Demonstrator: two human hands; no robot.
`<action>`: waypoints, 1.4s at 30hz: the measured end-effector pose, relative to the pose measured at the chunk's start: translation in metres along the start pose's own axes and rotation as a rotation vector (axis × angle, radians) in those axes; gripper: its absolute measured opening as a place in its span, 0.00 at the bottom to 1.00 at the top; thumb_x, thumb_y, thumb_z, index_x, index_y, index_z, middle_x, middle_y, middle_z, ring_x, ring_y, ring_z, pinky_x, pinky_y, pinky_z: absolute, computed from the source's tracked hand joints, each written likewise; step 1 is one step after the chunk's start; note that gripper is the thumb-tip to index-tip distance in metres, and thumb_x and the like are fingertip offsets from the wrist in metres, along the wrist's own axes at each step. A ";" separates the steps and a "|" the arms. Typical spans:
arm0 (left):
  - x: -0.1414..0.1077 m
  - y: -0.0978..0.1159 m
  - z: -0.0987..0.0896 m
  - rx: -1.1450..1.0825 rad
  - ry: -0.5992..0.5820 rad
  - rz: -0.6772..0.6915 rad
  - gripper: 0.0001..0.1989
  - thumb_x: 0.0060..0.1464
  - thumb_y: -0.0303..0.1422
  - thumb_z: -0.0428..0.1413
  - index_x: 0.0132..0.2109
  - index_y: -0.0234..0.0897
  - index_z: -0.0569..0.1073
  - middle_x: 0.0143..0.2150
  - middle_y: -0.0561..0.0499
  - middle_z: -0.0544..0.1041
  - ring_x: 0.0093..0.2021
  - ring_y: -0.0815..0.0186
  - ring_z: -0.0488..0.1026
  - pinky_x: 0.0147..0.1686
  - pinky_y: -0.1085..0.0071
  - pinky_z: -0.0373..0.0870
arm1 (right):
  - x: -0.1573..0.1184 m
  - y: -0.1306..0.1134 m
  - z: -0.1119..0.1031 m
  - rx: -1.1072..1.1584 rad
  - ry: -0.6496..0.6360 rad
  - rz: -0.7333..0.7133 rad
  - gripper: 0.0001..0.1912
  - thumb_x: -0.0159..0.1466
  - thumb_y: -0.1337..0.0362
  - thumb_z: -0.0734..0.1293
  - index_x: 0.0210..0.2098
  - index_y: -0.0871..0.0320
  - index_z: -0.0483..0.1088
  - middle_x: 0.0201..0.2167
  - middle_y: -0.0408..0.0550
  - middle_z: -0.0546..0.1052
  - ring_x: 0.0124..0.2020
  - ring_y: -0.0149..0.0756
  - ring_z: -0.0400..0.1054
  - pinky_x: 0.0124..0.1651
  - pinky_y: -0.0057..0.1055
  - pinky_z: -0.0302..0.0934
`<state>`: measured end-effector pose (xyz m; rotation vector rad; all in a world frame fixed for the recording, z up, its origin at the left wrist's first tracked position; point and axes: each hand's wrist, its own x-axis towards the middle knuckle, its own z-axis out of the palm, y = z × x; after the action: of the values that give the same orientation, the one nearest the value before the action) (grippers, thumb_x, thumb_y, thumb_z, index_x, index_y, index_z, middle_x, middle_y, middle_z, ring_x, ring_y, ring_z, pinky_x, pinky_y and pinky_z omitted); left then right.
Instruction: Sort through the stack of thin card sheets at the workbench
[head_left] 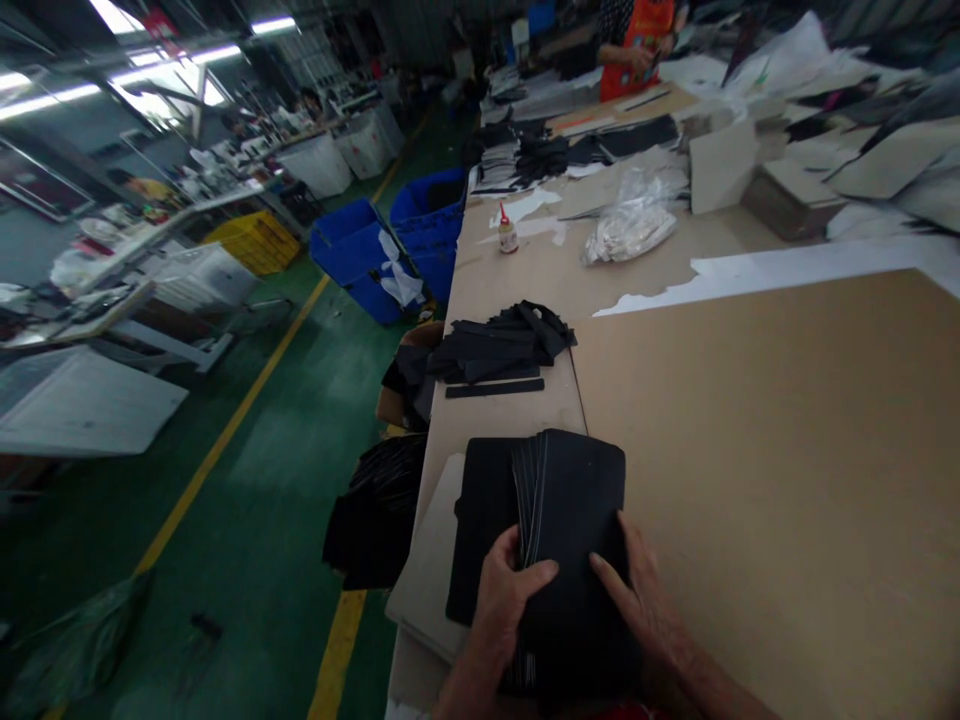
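Both my hands grip a fanned stack of black sheets (577,500) with rounded corners and pale edges. My left hand (506,590) is closed on its left side, thumb lying on the top sheet. On the right edge my right hand (637,590) holds it, thumb on top and fingers around the side. Beneath and to the left lies another black piece (484,520), partly covered by the stack. Pale grey boards (427,570) rest under that piece at the table's left edge. Farther up are a pile of black strips (499,345) and a single strip (495,388).
A brown board (772,420) covers the table's right side. Beyond are a small red-capped bottle (508,235) and a clear plastic bag (634,220). Blue bins (367,255) and a carton of black scraps (409,375) stand left of the table. A person in an orange apron (641,45) stands at the far end.
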<state>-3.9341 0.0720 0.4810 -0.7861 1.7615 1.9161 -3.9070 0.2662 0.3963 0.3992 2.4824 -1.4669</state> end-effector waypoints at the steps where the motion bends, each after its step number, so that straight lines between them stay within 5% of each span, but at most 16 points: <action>1: -0.002 0.003 0.001 -0.055 -0.088 -0.021 0.34 0.41 0.34 0.66 0.57 0.31 0.68 0.52 0.38 0.79 0.50 0.52 0.77 0.52 0.58 0.74 | -0.001 0.000 0.000 0.016 -0.009 0.015 0.44 0.66 0.39 0.56 0.70 0.62 0.46 0.70 0.61 0.51 0.72 0.51 0.41 0.73 0.55 0.41; 5: -0.012 0.005 0.008 -0.003 -0.199 -0.038 0.35 0.45 0.34 0.64 0.60 0.38 0.63 0.52 0.42 0.80 0.48 0.52 0.78 0.50 0.58 0.75 | -0.001 0.006 0.000 0.037 -0.051 0.014 0.42 0.68 0.40 0.54 0.71 0.59 0.43 0.71 0.58 0.48 0.72 0.49 0.39 0.73 0.56 0.38; 10: -0.009 -0.007 0.013 0.385 -0.064 0.098 0.44 0.47 0.30 0.57 0.68 0.32 0.48 0.69 0.36 0.63 0.67 0.54 0.63 0.70 0.56 0.55 | 0.003 0.009 -0.004 -0.297 0.005 -0.178 0.38 0.69 0.45 0.56 0.71 0.63 0.48 0.71 0.60 0.48 0.71 0.55 0.42 0.70 0.59 0.45; 15: -0.003 -0.020 0.009 0.492 -0.013 0.144 0.48 0.48 0.29 0.56 0.71 0.31 0.40 0.75 0.38 0.48 0.75 0.57 0.47 0.74 0.57 0.44 | 0.006 -0.013 -0.013 -0.505 -0.021 -0.293 0.31 0.69 0.53 0.57 0.66 0.64 0.59 0.67 0.60 0.57 0.66 0.58 0.51 0.66 0.58 0.54; 20: -0.004 -0.021 0.018 0.537 0.052 0.166 0.48 0.48 0.31 0.57 0.71 0.30 0.42 0.74 0.35 0.50 0.74 0.54 0.48 0.73 0.56 0.47 | 0.008 -0.027 -0.014 -0.519 -0.054 -0.310 0.34 0.67 0.52 0.60 0.65 0.70 0.61 0.65 0.65 0.58 0.65 0.61 0.52 0.67 0.55 0.56; 25: -0.007 -0.033 0.031 0.660 0.156 0.222 0.45 0.52 0.33 0.54 0.71 0.29 0.41 0.72 0.32 0.48 0.73 0.49 0.52 0.71 0.52 0.54 | 0.012 -0.014 -0.015 -0.459 -0.010 -0.304 0.32 0.69 0.51 0.57 0.63 0.70 0.62 0.65 0.65 0.59 0.65 0.59 0.53 0.66 0.56 0.56; 36: -0.001 -0.035 0.038 0.611 0.405 0.356 0.24 0.44 0.29 0.59 0.50 0.33 0.66 0.62 0.34 0.59 0.65 0.45 0.60 0.66 0.42 0.59 | 0.013 -0.013 -0.019 -0.301 0.017 -0.246 0.29 0.69 0.52 0.57 0.59 0.67 0.66 0.63 0.64 0.64 0.63 0.57 0.58 0.66 0.58 0.56; 39: -0.006 -0.028 0.046 0.681 0.393 0.444 0.22 0.44 0.29 0.59 0.49 0.35 0.67 0.64 0.34 0.58 0.67 0.44 0.56 0.67 0.41 0.55 | 0.014 -0.016 -0.024 -0.184 -0.003 -0.204 0.30 0.69 0.50 0.56 0.60 0.66 0.64 0.64 0.63 0.63 0.65 0.52 0.56 0.69 0.55 0.53; 42: -0.019 -0.013 0.061 0.602 0.250 0.415 0.23 0.47 0.30 0.58 0.51 0.36 0.65 0.64 0.36 0.62 0.66 0.48 0.59 0.67 0.45 0.56 | 0.014 -0.022 -0.036 -0.032 -0.057 -0.121 0.34 0.68 0.45 0.55 0.62 0.66 0.62 0.65 0.62 0.63 0.66 0.50 0.56 0.70 0.54 0.51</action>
<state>-3.9191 0.1353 0.4856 -0.4724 2.6377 1.3928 -3.9297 0.2894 0.4268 0.2010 2.5204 -1.4596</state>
